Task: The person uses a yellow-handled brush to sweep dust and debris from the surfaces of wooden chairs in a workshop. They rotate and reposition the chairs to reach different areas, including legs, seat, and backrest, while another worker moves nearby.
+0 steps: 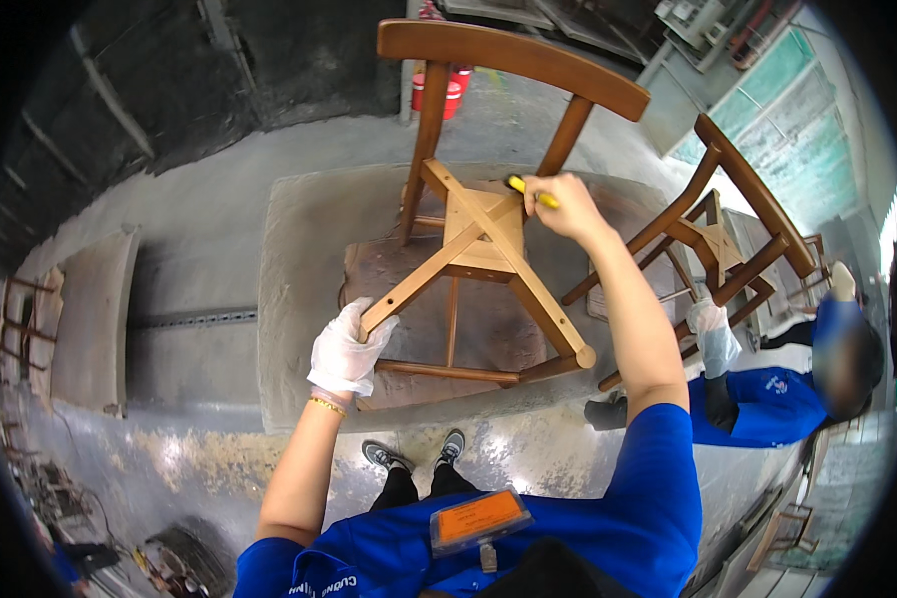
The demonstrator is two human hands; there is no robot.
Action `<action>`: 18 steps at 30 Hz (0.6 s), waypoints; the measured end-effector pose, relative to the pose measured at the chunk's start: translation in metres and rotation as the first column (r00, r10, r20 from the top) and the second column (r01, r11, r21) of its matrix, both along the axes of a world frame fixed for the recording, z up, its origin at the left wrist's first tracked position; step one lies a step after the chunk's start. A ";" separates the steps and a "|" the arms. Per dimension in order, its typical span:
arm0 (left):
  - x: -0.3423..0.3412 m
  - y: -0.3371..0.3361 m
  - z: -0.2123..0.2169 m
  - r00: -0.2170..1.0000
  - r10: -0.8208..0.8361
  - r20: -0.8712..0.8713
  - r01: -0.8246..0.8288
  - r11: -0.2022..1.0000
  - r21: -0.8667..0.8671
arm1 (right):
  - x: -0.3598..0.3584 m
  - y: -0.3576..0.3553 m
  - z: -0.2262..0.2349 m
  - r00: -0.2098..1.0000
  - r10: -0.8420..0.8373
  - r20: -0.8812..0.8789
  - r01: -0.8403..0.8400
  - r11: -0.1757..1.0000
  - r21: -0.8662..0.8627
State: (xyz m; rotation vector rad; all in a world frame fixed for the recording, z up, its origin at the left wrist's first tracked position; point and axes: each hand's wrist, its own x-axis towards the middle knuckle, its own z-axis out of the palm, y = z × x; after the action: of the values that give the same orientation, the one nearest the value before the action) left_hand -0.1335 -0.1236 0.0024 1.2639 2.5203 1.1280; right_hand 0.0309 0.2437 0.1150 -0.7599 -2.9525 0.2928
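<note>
On the grey platform [294,259], middle of the scene, sits a seatless wooden chair [485,231], backrest [516,60] to the far side. Gloved left hand [347,349] is wrapped round the near-left end of the crossed bars [431,267]; right hand [565,206] is closed on a yellow tool [547,200] by their far-right end, can't tell exactly what kind. My guess: brown finish is done on the back, while the pale, bare-looking bars aren't finished. Couple of dark holes in them, smooth otherwise.
</note>
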 end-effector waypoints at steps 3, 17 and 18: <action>0.003 -0.001 0.003 0.998 0.005 0.064 -0.004 1.000 -0.025 | -0.051 0.002 0.032 0.703 0.501 -0.506 -0.400 0.866 0.300; 0.011 -0.002 0.009 0.987 0.086 0.135 -0.085 0.996 -0.010 | -0.120 -0.020 -0.018 0.719 0.570 -0.399 -0.198 0.717 0.668; 0.010 -0.002 0.006 0.985 0.073 0.158 -0.074 0.997 -0.004 | -0.122 -0.022 -0.020 0.764 0.595 -0.249 -0.201 0.588 0.784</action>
State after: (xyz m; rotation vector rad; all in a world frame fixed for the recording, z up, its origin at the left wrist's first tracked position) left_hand -0.1230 -0.1253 0.0088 1.0442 2.4670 1.1958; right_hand -0.0914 0.2218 0.0954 0.1344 -2.3514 -0.5754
